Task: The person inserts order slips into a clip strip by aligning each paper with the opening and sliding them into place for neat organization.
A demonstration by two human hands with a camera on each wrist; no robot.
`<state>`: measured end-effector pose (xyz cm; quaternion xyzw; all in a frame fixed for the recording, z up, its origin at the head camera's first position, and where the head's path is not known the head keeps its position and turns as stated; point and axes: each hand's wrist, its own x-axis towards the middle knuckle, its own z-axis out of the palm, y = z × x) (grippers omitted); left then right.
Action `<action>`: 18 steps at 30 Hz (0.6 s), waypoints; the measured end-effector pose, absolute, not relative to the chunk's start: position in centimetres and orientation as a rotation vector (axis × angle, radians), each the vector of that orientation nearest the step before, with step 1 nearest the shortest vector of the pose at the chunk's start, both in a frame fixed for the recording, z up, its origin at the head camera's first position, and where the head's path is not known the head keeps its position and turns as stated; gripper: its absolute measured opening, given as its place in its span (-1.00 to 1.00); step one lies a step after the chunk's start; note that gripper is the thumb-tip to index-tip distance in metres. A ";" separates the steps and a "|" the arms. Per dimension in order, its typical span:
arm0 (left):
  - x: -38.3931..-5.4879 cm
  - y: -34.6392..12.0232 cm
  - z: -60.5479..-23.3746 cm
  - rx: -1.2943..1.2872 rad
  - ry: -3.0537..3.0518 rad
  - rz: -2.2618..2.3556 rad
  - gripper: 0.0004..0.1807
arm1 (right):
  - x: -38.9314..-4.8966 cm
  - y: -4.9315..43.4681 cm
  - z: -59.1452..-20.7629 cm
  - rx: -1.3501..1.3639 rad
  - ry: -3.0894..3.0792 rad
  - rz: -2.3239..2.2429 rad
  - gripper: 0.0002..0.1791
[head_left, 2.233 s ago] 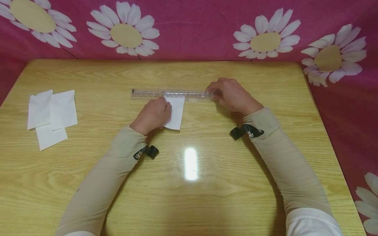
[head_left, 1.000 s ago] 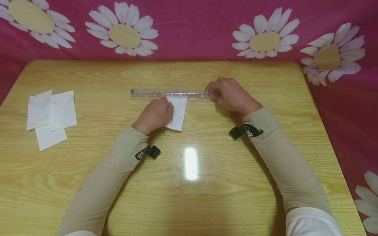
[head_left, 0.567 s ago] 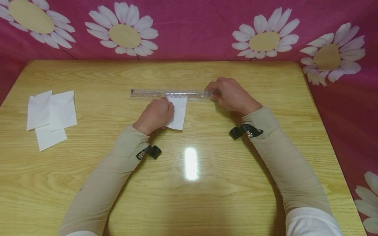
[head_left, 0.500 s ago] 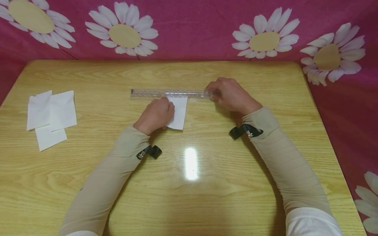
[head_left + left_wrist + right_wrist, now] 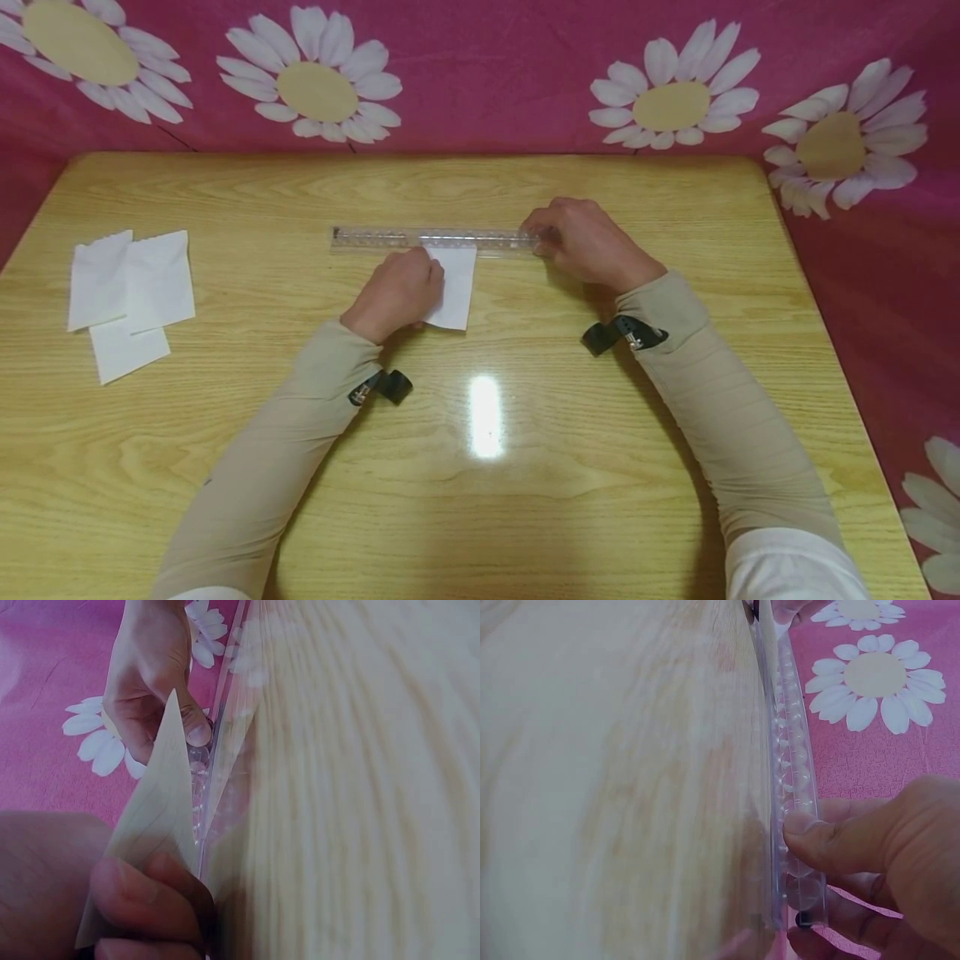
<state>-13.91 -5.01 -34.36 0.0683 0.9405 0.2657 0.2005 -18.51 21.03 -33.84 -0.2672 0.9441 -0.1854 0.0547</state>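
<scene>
My left hand (image 5: 395, 293) grips a small sheet of white paper (image 5: 453, 292) by its left part, fingers curled. In the left wrist view the paper (image 5: 157, 795) rises to a pointed corner above my fingertips. Its far edge meets a long clear plastic ruler (image 5: 442, 239) that lies across the back half of the table. A row of rounded shapes runs along the ruler (image 5: 795, 742) in the right wrist view, with a dark dot near its close end. My right hand (image 5: 588, 243) pinches the ruler's right end, thumb on the near face and fingers behind.
Three overlapping white paper pieces (image 5: 159, 279) lie at the table's left, some with uneven top edges. The wooden table (image 5: 480, 517) ends at a pink cloth (image 5: 487, 75) with daisies. Wrist cameras (image 5: 393, 387) sit on both sleeves.
My left hand and the paper have shifted slightly to the right along the ruler. My right hand and the ruler hold almost the same place.
</scene>
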 end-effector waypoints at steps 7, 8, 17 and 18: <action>-13.9 -4.9 -34.4 0.197 2.635 0.740 -0.56 | -18.5 21.1 -33.8 -0.825 2.871 -0.563 -0.69; -13.9 -4.9 -34.4 0.203 2.642 0.737 -0.56 | -18.5 21.1 -33.7 -0.826 2.871 -0.564 -0.69; -14.0 -4.9 -34.6 0.219 2.640 0.744 -0.56 | -18.4 21.0 -33.7 -0.813 2.871 -0.551 -0.69; -14.0 -4.9 -34.6 0.217 2.638 0.744 -0.56 | -18.4 21.0 -33.7 -0.808 2.869 -0.549 -0.69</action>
